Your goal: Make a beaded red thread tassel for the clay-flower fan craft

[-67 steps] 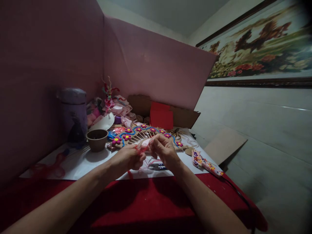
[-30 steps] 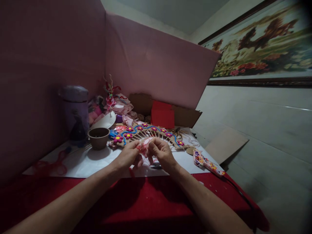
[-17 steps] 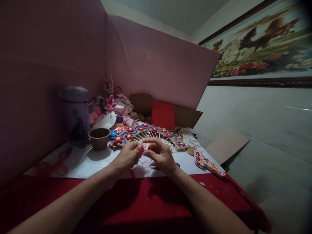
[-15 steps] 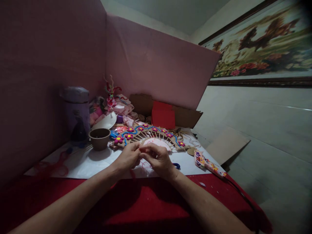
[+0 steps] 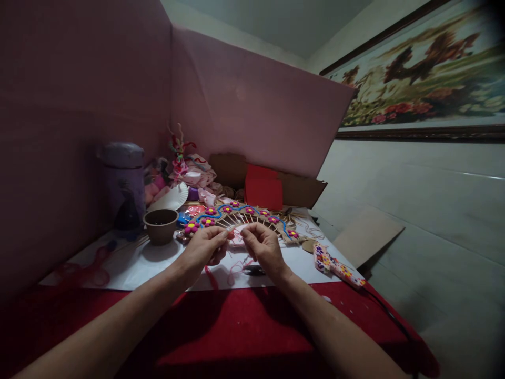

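My left hand is closed in a pinch, with a small bit of red thread showing at its fingertips. A short gap to the right, my right hand pinches too; what it holds is too fine to make out. Behind both hands lies a half-round fan of thin sticks, with a burlap rim, blue wavy cord and pink flowers with yellow centres. Its pale pink middle piece is partly hidden by my fingers. Below the hands, loose pinkish thread lies on the white sheet beside dark scissors.
A brown bowl and a purple-lidded container stand left. Red netting lies in front of them. At right rests a flowered glue gun with its cord. Red card and cardboard line the back.
My hands have drawn apart from touching, the left going slightly left and the right slightly right. The scissor blades and more of the loose thread now show beneath them.
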`<action>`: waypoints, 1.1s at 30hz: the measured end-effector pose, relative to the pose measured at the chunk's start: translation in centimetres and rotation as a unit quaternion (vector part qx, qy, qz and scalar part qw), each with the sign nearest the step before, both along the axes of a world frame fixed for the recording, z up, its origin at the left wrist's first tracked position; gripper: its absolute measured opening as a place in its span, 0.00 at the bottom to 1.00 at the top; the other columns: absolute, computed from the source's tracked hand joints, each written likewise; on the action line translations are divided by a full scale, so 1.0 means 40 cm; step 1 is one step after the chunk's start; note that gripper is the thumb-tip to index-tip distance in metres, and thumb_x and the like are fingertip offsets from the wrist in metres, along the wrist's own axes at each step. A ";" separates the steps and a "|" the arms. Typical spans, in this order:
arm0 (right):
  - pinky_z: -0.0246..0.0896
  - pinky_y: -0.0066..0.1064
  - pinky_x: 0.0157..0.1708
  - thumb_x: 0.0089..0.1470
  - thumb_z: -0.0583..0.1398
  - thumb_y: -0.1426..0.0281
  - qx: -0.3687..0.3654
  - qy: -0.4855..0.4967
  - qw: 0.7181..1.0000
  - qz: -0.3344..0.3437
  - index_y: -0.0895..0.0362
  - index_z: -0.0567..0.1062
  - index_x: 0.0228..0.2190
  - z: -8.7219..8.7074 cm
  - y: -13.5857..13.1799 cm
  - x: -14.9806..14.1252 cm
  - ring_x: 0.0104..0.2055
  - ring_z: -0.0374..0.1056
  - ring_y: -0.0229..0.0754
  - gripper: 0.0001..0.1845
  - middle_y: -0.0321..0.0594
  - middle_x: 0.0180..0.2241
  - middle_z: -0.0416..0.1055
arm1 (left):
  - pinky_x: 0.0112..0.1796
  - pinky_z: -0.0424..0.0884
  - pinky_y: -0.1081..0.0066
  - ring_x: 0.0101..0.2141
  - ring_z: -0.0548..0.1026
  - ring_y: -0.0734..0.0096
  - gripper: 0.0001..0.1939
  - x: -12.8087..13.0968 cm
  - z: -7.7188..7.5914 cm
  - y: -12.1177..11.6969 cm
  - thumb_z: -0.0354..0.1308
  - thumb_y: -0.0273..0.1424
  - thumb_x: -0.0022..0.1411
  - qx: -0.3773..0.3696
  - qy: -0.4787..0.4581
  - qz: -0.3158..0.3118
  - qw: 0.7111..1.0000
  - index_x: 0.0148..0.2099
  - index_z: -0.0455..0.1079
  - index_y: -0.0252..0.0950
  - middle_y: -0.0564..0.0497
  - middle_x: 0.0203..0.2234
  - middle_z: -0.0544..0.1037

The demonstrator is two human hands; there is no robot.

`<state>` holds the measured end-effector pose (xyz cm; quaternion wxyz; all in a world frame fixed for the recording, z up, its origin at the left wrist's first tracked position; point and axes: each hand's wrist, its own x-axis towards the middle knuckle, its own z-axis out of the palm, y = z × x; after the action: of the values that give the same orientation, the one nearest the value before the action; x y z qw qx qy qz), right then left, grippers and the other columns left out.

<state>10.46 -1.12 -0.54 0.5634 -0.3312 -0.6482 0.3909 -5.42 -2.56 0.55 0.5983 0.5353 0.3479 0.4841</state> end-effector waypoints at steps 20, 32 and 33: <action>0.61 0.29 0.31 0.57 0.56 0.63 0.120 -0.063 0.975 -0.174 0.58 0.74 0.30 0.005 0.021 0.031 0.32 0.65 0.39 0.13 0.39 0.29 0.68 | 0.18 0.50 0.79 0.17 0.57 0.83 0.13 -0.012 0.013 0.008 0.63 0.37 0.49 0.122 0.031 0.128 0.984 0.27 0.71 0.30 0.58 0.15 0.63; 0.60 0.28 0.28 0.53 0.59 0.67 0.087 -0.090 0.992 -0.029 0.57 0.71 0.27 -0.037 0.005 -0.010 0.27 0.64 0.37 0.06 0.36 0.25 0.68 | 0.15 0.56 0.78 0.14 0.63 0.79 0.13 0.015 -0.002 0.001 0.61 0.38 0.51 0.143 0.094 0.054 0.984 0.30 0.68 0.33 0.57 0.14 0.68; 0.59 0.28 0.28 0.53 0.59 0.68 0.098 -0.106 0.989 -0.035 0.57 0.71 0.27 -0.038 0.004 -0.009 0.27 0.63 0.37 0.06 0.35 0.25 0.68 | 0.14 0.55 0.79 0.14 0.62 0.80 0.14 0.016 -0.004 0.001 0.61 0.40 0.52 0.143 0.090 0.048 0.984 0.30 0.67 0.33 0.57 0.14 0.68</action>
<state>10.08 -0.97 -2.05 0.5347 -0.3360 -0.7275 0.2682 -4.79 -2.50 0.38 0.4577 0.6392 0.3529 0.5073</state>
